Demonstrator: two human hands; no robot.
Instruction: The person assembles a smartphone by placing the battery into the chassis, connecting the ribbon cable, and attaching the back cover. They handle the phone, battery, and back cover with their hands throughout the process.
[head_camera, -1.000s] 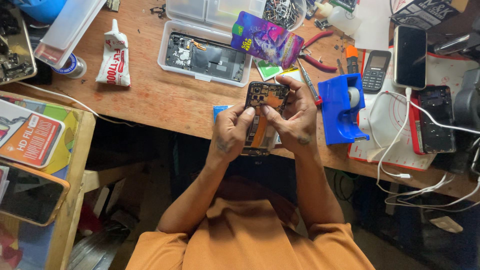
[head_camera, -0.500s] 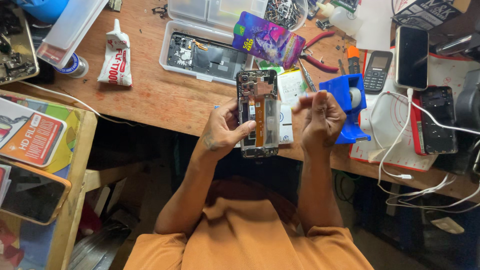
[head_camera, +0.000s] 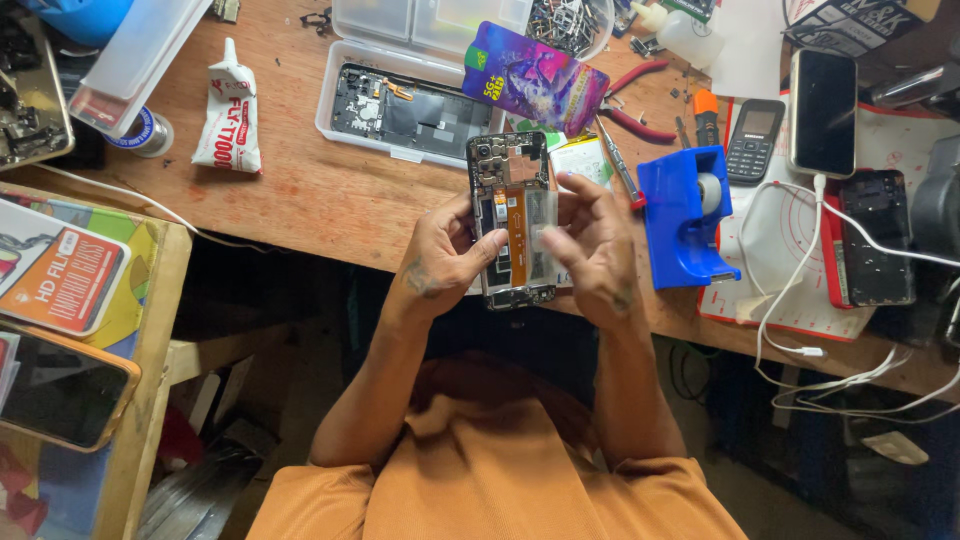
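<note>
An opened smartphone (head_camera: 512, 190), back cover off, shows its circuit board and an orange flex cable. My left hand (head_camera: 440, 255) grips it along its left edge, holding it upright over the table's front edge. My right hand (head_camera: 590, 250) touches its right side, fingers pressing a piece of clear tape (head_camera: 540, 225) onto the phone's middle. A blue tape dispenser (head_camera: 685, 215) stands just right of my right hand.
On the wooden workbench (head_camera: 310, 195): a clear plastic box (head_camera: 400, 100) with a phone part, a colourful screen-protector packet (head_camera: 535, 75), a glue tube (head_camera: 228, 110), red pliers (head_camera: 635, 100), a keypad phone (head_camera: 752, 140), two other phones (head_camera: 822, 100), white cables (head_camera: 800, 300). Boxes lie on a side shelf (head_camera: 60, 280).
My right hand left the phone, went toward the tape dispenser, and has come back with clear tape onto the phone. The left hand turned the phone upright and kept holding it.
</note>
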